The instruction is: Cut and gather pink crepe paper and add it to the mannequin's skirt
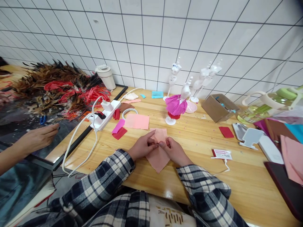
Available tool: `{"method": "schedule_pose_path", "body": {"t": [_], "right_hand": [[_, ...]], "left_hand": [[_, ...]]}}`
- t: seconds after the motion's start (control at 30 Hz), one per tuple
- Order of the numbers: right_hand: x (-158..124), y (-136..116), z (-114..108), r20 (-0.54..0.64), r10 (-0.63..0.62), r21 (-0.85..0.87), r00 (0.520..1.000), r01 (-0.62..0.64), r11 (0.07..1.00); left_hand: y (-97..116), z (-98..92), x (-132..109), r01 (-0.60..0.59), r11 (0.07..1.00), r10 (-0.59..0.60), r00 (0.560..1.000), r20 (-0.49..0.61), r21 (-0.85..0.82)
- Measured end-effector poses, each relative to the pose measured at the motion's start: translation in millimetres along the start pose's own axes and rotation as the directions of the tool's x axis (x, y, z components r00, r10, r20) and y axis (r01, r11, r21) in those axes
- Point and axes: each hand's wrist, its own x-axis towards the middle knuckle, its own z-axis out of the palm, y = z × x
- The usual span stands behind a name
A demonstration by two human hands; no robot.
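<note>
My left hand (143, 146) and my right hand (174, 150) pinch a piece of pink paper (159, 160) between them, low over the wooden table (203, 176). The paper is gathered where my fingertips meet, with a smaller part above them and a wider, pointed part below. Beyond my left hand lies a flat light-pink sheet (137, 121), with magenta (118, 126) and red (119, 133) pieces beside it. A small white figure stand in a magenta paper skirt (176, 104) with red beneath is past my hands.
A power strip (106, 115) with white cables lies left. Another person's hand (39, 137) is by a feather pile (54, 85). A cardboard box (217, 108), bottle (265, 110), phone stand (252, 138) and glue packet (222, 154) are right. White figures (204, 77) stand near the wall.
</note>
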Motion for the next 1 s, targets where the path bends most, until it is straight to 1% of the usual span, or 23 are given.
{"method": "schedule_pose_path", "body": {"t": [0.17, 0.3, 0.6, 0.73, 0.8, 0.87, 0.93, 1.0], "right_hand": [[0.6, 0.8, 1.3, 0.006, 0.001, -0.034, 1.0, -0.001, 0.999], [0.8, -1.0, 3.4, 0.006, 0.007, -0.04, 1.0, -0.006, 0.999], [2.5, -0.6, 5.1, 0.01, 0.019, -0.041, 1.0, -0.018, 0.999], [1.4, 0.0, 5.1, -0.004, 0.013, -0.059, 1.0, -0.013, 0.998], [-0.2, -0.6, 1.7, -0.018, 0.025, -0.039, 1.0, -0.025, 0.999], [-2.1, -0.8, -4.4, -0.053, 0.042, -0.061, 0.998, -0.045, 0.997], [-3.5, 0.4, -12.1, -0.106, 0.047, -0.155, 0.993, -0.063, 0.986], [-4.0, 3.6, -19.3, -0.155, 0.047, -0.263, 0.987, -0.087, 0.961]], "left_hand": [[8.8, -0.9, -2.1, -0.016, 0.999, 0.019, 0.998, 0.062, -0.045], [11.7, 0.3, -2.4, -0.028, 0.999, 0.029, 0.998, 0.049, -0.018], [14.9, -0.3, -2.7, -0.023, 1.0, 0.021, 0.995, 0.095, 0.012], [13.2, 1.2, -2.9, -0.038, 0.999, 0.037, 0.995, 0.092, 0.008], [9.1, 2.1, -1.9, -0.041, 0.999, 0.04, 0.998, 0.039, 0.01], [4.9, 1.2, -0.1, -0.027, 1.0, 0.028, 0.996, -0.08, 0.016], [2.1, -2.5, 2.3, 0.016, 0.999, -0.008, 0.974, -0.228, 0.033], [1.3, -8.3, 4.5, 0.055, 0.997, -0.033, 0.94, -0.34, 0.056]]}}
